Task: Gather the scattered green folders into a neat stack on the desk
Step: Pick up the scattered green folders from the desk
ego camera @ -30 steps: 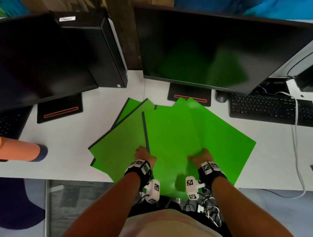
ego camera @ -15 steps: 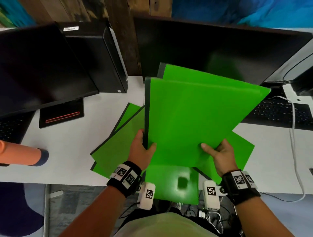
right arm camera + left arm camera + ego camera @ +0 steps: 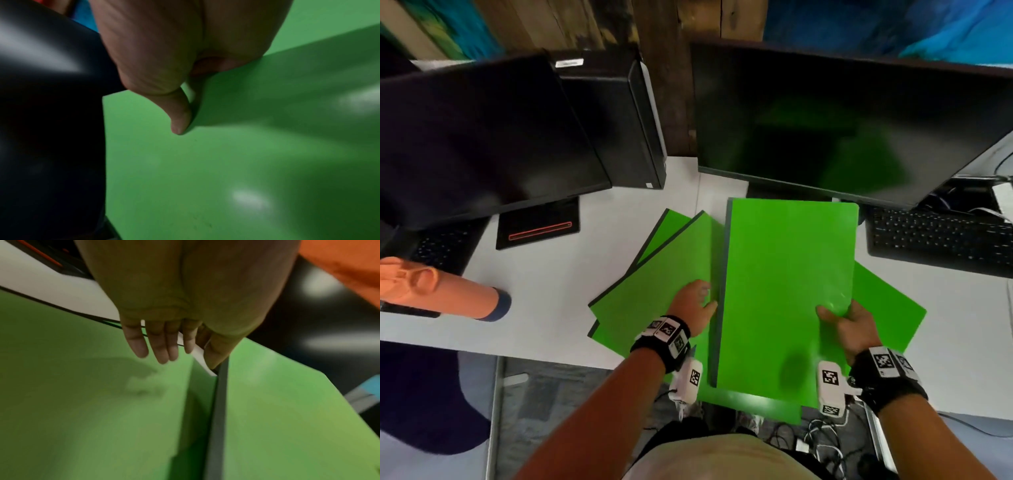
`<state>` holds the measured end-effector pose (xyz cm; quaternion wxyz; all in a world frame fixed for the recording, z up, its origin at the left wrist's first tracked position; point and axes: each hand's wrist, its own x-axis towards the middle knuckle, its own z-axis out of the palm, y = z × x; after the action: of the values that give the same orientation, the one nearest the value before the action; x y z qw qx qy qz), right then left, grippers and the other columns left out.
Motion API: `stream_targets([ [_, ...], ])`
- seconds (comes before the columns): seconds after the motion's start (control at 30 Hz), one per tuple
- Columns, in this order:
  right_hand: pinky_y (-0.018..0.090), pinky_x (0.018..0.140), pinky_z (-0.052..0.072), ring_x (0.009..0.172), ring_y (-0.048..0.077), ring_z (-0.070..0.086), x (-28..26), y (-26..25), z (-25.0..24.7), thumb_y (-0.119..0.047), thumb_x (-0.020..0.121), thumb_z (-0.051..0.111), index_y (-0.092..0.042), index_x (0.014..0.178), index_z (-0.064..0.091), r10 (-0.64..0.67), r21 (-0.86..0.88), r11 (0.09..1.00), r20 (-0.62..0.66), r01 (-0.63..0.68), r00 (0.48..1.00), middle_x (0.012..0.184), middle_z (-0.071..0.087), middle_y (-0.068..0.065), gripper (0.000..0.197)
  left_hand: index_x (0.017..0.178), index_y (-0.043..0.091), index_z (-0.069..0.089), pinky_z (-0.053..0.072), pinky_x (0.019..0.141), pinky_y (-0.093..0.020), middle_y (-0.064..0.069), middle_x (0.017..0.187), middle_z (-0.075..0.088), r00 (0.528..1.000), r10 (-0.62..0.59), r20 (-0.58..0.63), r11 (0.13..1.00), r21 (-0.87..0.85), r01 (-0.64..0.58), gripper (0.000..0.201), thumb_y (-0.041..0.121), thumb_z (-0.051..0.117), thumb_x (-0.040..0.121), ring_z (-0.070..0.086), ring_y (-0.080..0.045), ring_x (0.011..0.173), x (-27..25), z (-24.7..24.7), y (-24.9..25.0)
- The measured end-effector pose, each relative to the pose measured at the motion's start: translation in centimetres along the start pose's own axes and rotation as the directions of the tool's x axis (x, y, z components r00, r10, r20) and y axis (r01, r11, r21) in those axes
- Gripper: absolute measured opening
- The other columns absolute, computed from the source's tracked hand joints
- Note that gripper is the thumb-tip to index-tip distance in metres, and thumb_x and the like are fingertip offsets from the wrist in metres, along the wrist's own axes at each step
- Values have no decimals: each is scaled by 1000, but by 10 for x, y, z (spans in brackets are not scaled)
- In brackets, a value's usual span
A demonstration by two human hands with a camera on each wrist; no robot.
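- Green folders: the squared bundle [image 3: 787, 291] sits at the middle of the desk's near edge, its near end hanging past that edge, its far end close to the foot of the right monitor [image 3: 842, 113].
- Your right hand [image 3: 849, 325] pinches the bundle at its right edge, thumb on top and fingers tucked under, as the right wrist view shows.
- Your left hand [image 3: 693, 305] holds nothing; its fingers [image 3: 162, 344] are straight and relaxed over the left pair of folders [image 3: 657, 284], with the thumb against the bundle's dark spine.
- Two folders lie fanned and angled left of the bundle, towards the desk's left half; one more folder [image 3: 887, 308] pokes out askew from under the bundle's right side; another green sheet [image 3: 750, 401] shows beneath its near end.
- Judged from this, the step in hand is settling the squared bundle flat before you pull in the strays.
- Keep the pinch firm until the bundle lies flat, or the top sheets may slide and fan out.
- Push the bundle away from the near edge of the desk [image 3: 544, 274], so its overhang does not tip it off.
- Use the flat left palm along the spine as a fence to keep the edges flush.
- Next, probably slide the left pair under or onto the bundle, turning them square first.
- Mind the keyboard [image 3: 935, 236] at the right.
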<state>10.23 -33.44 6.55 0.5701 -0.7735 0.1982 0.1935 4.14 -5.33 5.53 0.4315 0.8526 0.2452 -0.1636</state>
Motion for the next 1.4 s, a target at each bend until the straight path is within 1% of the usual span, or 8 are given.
stream_targets([
  [0.2, 33, 81, 40, 113, 40, 55, -8, 5, 8, -6, 85, 67, 9, 133, 43, 225, 5, 974, -29, -225, 974, 124, 54, 16, 56, 143, 15, 31, 36, 109, -50, -12, 149, 33, 954, -211, -215, 936, 237, 261, 77, 34, 67, 78, 33, -33, 137, 49, -33, -31],
  [0.37, 39, 85, 46, 111, 36, 58, -6, 29, 28, -23, 73, 78, 4, 143, 26, 339, -26, 940, -29, -339, 940, 127, 56, 21, 91, 148, 14, 16, 23, 113, -53, -14, 159, 11, 938, -279, -206, 826, 446, 344, 102, 52, 70, 72, 12, -33, 147, 76, -62, -62],
  [0.43, 39, 86, 45, 109, 34, 57, -8, 30, 33, -18, 80, 74, 5, 142, 28, 355, -58, 932, -43, -357, 934, 134, 51, 26, 81, 148, 13, 15, 28, 109, -54, -13, 156, 17, 931, -306, -197, 798, 481, 364, 110, 59, 71, 66, 19, -34, 144, 80, -69, -70],
  [0.6, 40, 79, 46, 92, 34, 60, -7, 37, 44, -11, 82, 70, 5, 139, 35, 393, -60, 918, -18, -393, 920, 107, 59, 23, 69, 139, 10, 27, 37, 99, -49, -16, 141, 35, 918, -324, -227, 746, 536, 395, 118, 73, 72, 50, 39, -35, 127, 83, -76, -77],
  [0.73, 41, 94, 43, 122, 40, 50, -6, 37, 56, -14, 81, 72, 0, 147, 22, 400, -51, 915, -25, -401, 916, 145, 41, 24, 84, 145, 10, 16, 31, 106, -53, -17, 147, 31, 871, -463, -167, 719, 504, 479, 138, 74, 76, 39, 32, -36, 136, 85, -77, -85],
  [1.03, 42, 90, 49, 105, 34, 62, -4, 43, 61, -17, 73, 78, 1, 126, 54, 376, -59, 924, -36, -378, 926, 128, 60, 21, 60, 110, 10, 60, 53, 85, -38, -14, 112, 67, 888, -440, -135, 879, 140, 456, 85, 53, 88, 42, 63, -32, 97, 58, -115, -93],
  [1.3, 37, 92, 42, 119, 38, 52, -11, 31, 47, -7, 83, 68, 7, 137, 39, 392, 11, 920, -38, -392, 919, 140, 48, 24, 63, 104, 9, 68, 52, 79, -38, -17, 102, 73, 792, -375, -482, 926, -158, 342, 55, 44, 81, 63, 65, -28, 84, -16, -197, -90],
  [1.4, 36, 92, 41, 120, 39, 51, -16, 26, 47, -7, 84, 68, 11, 136, 39, 361, 61, 931, -21, -359, 932, 129, 52, 20, 62, 108, 7, 67, 49, 80, -33, -14, 103, 71, 830, -325, -454, 936, -278, 215, 49, 37, 78, 71, 63, -23, 84, -37, -191, -73],
])
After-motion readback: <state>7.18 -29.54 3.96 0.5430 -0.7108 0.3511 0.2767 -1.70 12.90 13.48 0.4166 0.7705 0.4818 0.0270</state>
